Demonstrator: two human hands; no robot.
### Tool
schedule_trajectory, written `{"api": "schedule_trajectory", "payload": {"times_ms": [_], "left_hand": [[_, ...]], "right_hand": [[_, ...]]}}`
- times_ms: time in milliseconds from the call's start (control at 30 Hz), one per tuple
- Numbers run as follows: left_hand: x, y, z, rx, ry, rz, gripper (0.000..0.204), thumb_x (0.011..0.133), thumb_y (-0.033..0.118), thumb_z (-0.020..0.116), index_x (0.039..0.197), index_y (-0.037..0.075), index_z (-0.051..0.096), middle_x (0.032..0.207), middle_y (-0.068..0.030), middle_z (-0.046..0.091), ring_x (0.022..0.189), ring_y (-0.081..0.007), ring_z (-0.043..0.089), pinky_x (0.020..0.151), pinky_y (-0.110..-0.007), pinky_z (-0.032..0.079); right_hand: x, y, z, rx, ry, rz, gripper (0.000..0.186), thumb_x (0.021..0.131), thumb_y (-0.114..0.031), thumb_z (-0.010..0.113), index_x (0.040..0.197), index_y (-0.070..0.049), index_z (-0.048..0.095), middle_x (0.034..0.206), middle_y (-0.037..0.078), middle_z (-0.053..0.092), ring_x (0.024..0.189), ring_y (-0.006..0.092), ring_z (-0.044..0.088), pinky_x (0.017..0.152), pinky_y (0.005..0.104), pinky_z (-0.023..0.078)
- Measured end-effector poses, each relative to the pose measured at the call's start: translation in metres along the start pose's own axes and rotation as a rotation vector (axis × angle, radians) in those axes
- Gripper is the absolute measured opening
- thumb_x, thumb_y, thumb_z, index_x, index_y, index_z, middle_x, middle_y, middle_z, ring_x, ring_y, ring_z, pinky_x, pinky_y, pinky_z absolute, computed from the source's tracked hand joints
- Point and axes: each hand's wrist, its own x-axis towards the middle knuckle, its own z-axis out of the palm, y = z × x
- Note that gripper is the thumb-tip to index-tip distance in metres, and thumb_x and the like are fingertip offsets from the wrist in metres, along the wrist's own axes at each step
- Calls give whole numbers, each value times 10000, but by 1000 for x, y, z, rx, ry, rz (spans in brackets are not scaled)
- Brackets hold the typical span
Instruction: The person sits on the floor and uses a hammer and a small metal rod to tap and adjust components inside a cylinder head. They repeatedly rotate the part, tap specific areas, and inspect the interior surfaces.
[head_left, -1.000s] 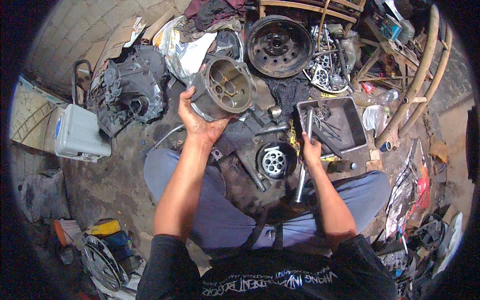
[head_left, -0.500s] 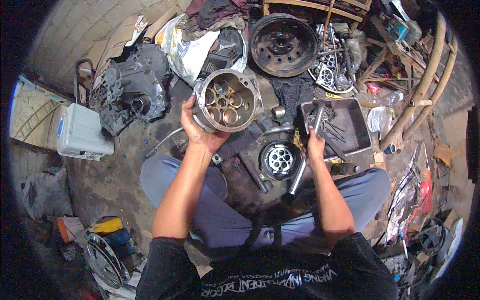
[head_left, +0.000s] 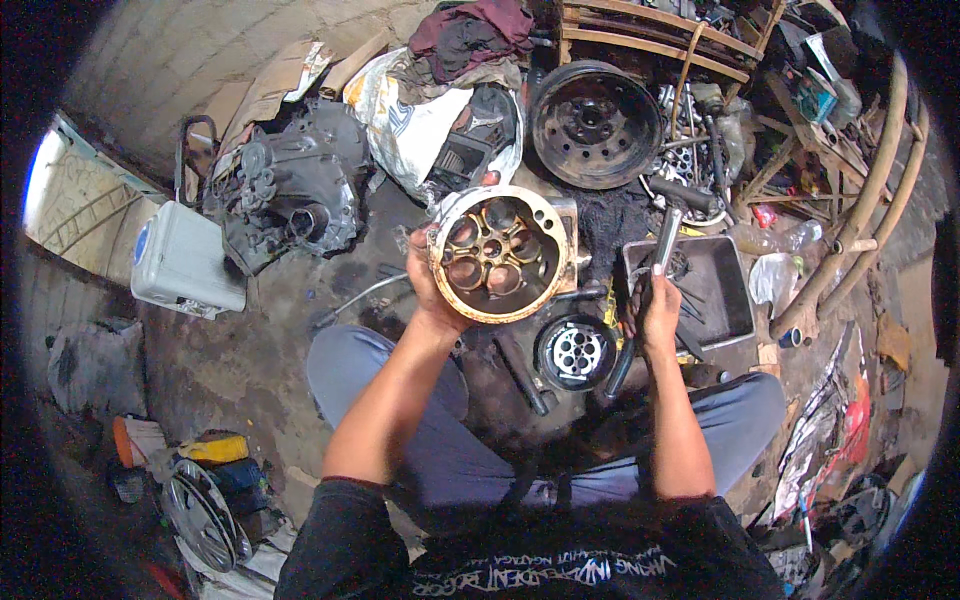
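Note:
My left hand point(head_left: 437, 290) grips a round metal housing point(head_left: 492, 249) from its left side and below. The housing's open end faces me and shows several round holes around a small central one. In my right hand point(head_left: 657, 308) is a straight metal bar point(head_left: 668, 240), held slanting, its shiny upper end pointing away from me and its darker lower end toward my lap. Between the hands, on the floor, sits a black round dish point(head_left: 541, 365) with a silver disc point(head_left: 579, 352) full of round holes in it.
Right of the bar lies a grey rectangular basin point(head_left: 735, 290) with thin metal pieces. A steel wheel rim point(head_left: 598, 125) and a gearbox casing point(head_left: 300, 180) stand farther back. Wooden poles point(head_left: 868, 190) lean at right; a grey-white box point(head_left: 188, 258) stands left. A dark tube point(head_left: 520, 372) lies near my legs.
The view has shifted, so the surroundings appear farther right and lower. The housing has moved right, closer to the bar, and the bar has lifted slightly away from me. Both hands keep their grip.

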Motion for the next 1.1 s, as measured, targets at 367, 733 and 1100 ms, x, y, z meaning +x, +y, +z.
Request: {"api": "schedule_trajectory", "payload": {"times_ms": [367, 733, 1100], "left_hand": [[-7, 8, 31, 252, -7, 6, 1039, 736, 549, 673, 1589, 77, 316, 1472, -219, 510, 1296, -378, 569, 1087, -542, 481], [-11, 12, 35, 242, 2, 20, 1059, 687, 463, 648, 1582, 22, 292, 1469, -239, 495, 1290, -399, 565, 1093, -535, 464], [-7, 13, 34, 198, 22, 7, 995, 715, 415, 589, 1586, 15, 317, 1442, -242, 539, 1271, -376, 586, 1102, -484, 457]], "right_hand": [[-15, -13, -9, 220, -136, -45, 545, 1063, -519, 468, 783, -63, 573, 554, 18, 487, 422, 120, 456, 413, 294, 348], [-19, -30, -4, 243, -163, -23, 576, 1072, -545, 406, 791, -56, 523, 501, 43, 429, 337, 178, 420, 324, 336, 338], [30, 24, -19, -75, 25, -148, 582, 1054, -581, 430, 772, -78, 511, 544, 28, 444, 359, 167, 386, 350, 325, 316]]}}
